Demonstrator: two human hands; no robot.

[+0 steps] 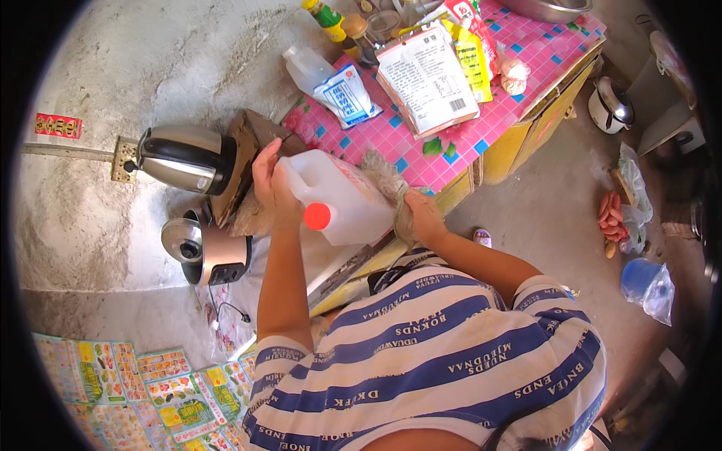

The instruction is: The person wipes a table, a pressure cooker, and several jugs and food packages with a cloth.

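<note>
A translucent white plastic jug (361, 208) with a red screw cap (317, 216) is tilted in front of me, by the front edge of the pink checked tabletop (434, 163). My left hand (276, 180) is on the jug near its handle, with some fingers raised behind it. A greyish mesh cloth (389, 183) is gripped in my right hand (423, 217) and lies against the far side of the jug. The undersides of both hands and part of the jug's base are hidden.
Beyond the jug are a white printed packet (426, 79), a blue-and-white bag (347, 97), bottles and a metal basin (547, 7). An electric kettle (180, 158) and a small appliance (217, 251) stand to the left. A lidded pot (611, 105) and plastic bags are at the right.
</note>
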